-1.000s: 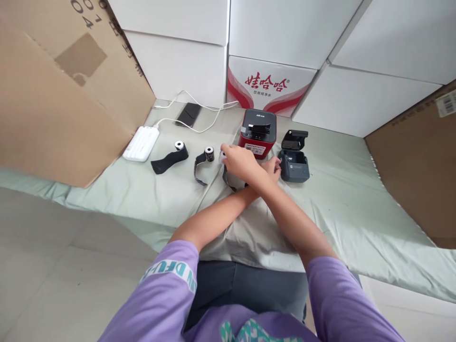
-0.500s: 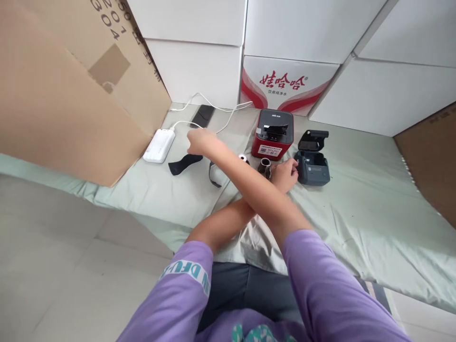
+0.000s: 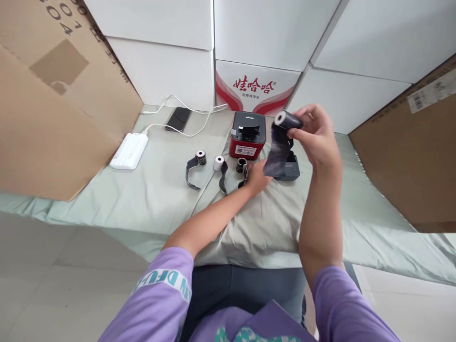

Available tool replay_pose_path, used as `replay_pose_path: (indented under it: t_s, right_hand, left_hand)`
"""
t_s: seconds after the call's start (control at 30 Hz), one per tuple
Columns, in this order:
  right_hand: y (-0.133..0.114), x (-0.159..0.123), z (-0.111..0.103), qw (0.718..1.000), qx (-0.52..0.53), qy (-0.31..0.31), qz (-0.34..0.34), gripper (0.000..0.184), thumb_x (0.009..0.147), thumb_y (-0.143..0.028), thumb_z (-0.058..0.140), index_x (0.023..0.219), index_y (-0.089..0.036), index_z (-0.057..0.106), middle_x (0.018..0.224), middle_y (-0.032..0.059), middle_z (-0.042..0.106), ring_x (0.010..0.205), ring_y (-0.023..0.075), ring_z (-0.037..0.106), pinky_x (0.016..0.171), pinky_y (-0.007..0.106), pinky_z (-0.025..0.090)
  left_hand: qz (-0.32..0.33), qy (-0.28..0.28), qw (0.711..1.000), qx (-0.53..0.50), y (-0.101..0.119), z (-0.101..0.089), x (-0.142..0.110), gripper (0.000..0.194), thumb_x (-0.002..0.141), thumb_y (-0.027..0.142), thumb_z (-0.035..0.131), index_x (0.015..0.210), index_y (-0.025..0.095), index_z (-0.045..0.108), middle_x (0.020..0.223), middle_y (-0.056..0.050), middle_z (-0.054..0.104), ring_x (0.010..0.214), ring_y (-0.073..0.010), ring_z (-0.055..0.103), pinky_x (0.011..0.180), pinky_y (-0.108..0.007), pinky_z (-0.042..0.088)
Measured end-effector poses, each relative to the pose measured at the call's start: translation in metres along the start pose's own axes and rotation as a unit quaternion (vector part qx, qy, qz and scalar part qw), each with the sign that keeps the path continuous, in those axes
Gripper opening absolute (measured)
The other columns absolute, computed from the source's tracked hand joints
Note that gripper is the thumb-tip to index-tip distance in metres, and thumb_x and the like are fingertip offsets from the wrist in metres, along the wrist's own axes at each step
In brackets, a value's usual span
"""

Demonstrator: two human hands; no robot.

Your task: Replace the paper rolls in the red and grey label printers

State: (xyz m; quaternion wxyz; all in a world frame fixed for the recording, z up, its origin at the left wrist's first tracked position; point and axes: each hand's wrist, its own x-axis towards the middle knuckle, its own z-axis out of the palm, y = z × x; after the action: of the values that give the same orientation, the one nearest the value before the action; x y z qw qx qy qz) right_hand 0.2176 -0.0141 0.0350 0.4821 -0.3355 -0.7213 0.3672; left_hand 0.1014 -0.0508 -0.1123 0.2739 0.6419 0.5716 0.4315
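Observation:
My right hand is raised and pinches a roll of black ribbon or film with a white core, its loose dark strip hanging down. Below it sits a dark grey label printer, partly covered by the strip; its lid is hard to make out. My left hand rests low on the cloth against the printer's left side, its fingertips hidden behind the strip. Left of it stand several small rolls with loose tails: a black-cored roll, a white roll and a dark roll.
A red and black box-shaped device stands behind the rolls. A white power bank with a white cable and a black phone lie at the left. Cardboard boxes flank both sides; white cartons form the back wall.
My right hand has swung from the left over to the right, now with the black roll lifted, and my arms are uncrossed. My left hand stays by the printer. The view has shifted right.

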Motion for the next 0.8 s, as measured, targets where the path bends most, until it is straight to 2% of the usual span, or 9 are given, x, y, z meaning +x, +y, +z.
replay_pose_path:
  t_s: [0.07, 0.17, 0.3, 0.5, 0.6, 0.7, 0.8]
  right_hand:
    - [0.022, -0.009, -0.035, 0.998, -0.024, 0.031, 0.042, 0.033, 0.071, -0.03, 0.079, 0.096, -0.026, 0.057, 0.11, 0.0052, 0.069, 0.108, 0.0233, 0.065, 0.091, 0.039, 0.054]
    - [0.056, -0.012, -0.059, 0.982, -0.137, 0.019, 0.129, 0.031, 0.065, -0.029, 0.079, 0.086, -0.024, 0.058, 0.099, 0.0051, 0.071, 0.101, 0.0248, 0.065, 0.084, 0.039, 0.055]
    - [0.086, -0.006, -0.058, 0.955, -0.224, -0.043, 0.19, 0.026, 0.059, -0.021, 0.074, 0.081, -0.021, 0.061, 0.083, 0.0022, 0.067, 0.084, 0.0205, 0.061, 0.077, 0.034, 0.051]
    - [0.096, -0.004, -0.05, 0.939, -0.231, -0.079, 0.242, 0.027, 0.057, -0.014, 0.067, 0.077, -0.022, 0.051, 0.078, -0.001, 0.062, 0.071, 0.0149, 0.053, 0.068, 0.028, 0.043]
    - [0.096, -0.003, -0.052, 0.937, -0.249, -0.093, 0.227, 0.027, 0.056, -0.014, 0.064, 0.078, -0.021, 0.052, 0.079, -0.0011, 0.061, 0.07, 0.0142, 0.052, 0.066, 0.027, 0.041]
    - [0.094, -0.002, -0.053, 0.943, -0.259, -0.093, 0.189, 0.028, 0.056, -0.013, 0.061, 0.082, -0.02, 0.055, 0.085, 0.0005, 0.063, 0.076, 0.0153, 0.054, 0.069, 0.027, 0.042]
    - [0.094, -0.002, -0.053, 0.941, -0.266, -0.1, 0.181, 0.028, 0.058, -0.013, 0.06, 0.085, -0.02, 0.059, 0.087, 0.0018, 0.065, 0.077, 0.016, 0.054, 0.071, 0.028, 0.043]
  left_hand:
    - [0.002, -0.011, 1.0, 0.011, 0.001, -0.003, -0.001, 0.013, 0.081, 0.01, 0.066, 0.088, 0.021, 0.066, 0.088, -0.004, 0.076, 0.087, -0.0227, 0.07, 0.091, -0.039, 0.05]
    - [0.009, -0.021, 0.999, 0.023, 0.003, -0.006, -0.002, 0.016, 0.082, 0.011, 0.063, 0.094, 0.021, 0.068, 0.092, -0.002, 0.078, 0.086, -0.0206, 0.071, 0.089, -0.037, 0.05]
    - [0.008, -0.019, 0.999, 0.029, 0.003, -0.007, -0.002, 0.016, 0.082, 0.012, 0.062, 0.093, 0.021, 0.068, 0.091, -0.002, 0.078, 0.086, -0.0202, 0.071, 0.085, -0.035, 0.051]
    - [0.01, -0.019, 0.999, 0.027, 0.0, -0.007, -0.003, 0.016, 0.081, 0.012, 0.062, 0.093, 0.021, 0.069, 0.089, -0.002, 0.078, 0.084, -0.0191, 0.071, 0.085, -0.034, 0.052]
    - [0.01, -0.019, 0.999, 0.027, -0.001, -0.007, -0.003, 0.016, 0.081, 0.013, 0.063, 0.093, 0.021, 0.069, 0.089, -0.002, 0.077, 0.085, -0.0187, 0.071, 0.086, -0.033, 0.052]
    - [0.014, -0.017, 0.999, 0.025, -0.002, -0.007, -0.003, 0.017, 0.081, 0.013, 0.062, 0.093, 0.021, 0.069, 0.087, -0.001, 0.077, 0.084, -0.0183, 0.071, 0.085, -0.032, 0.052]
    - [0.015, -0.016, 0.999, 0.026, -0.001, -0.008, -0.003, 0.016, 0.081, 0.012, 0.062, 0.092, 0.021, 0.069, 0.086, -0.001, 0.077, 0.082, -0.0184, 0.071, 0.084, -0.032, 0.052]
